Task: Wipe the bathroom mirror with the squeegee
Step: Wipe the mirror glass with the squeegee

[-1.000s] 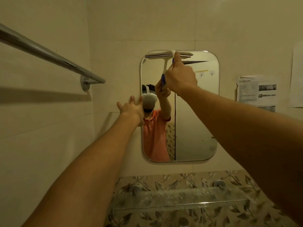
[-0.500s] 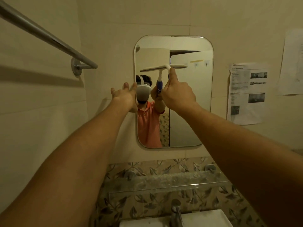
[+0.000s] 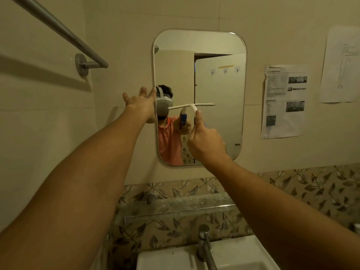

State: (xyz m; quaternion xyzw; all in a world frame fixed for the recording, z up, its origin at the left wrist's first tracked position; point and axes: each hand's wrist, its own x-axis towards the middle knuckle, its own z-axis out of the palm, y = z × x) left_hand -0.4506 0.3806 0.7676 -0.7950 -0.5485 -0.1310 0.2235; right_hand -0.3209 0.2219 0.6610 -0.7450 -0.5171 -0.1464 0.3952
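Gripping the squeegee (image 3: 191, 106), my right hand (image 3: 206, 141) had dragged it from the mirror's (image 3: 220, 84) top to mid-height, half that pass remaining, left hand (image 3: 141, 103) splayed.

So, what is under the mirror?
Under the mirror a clear shelf is fixed on leaf-patterned tiles; lower stand a metal tap and a white sink. The right forearm covers the shelf's right end and the sink's right corner; most of the basin is out of frame.
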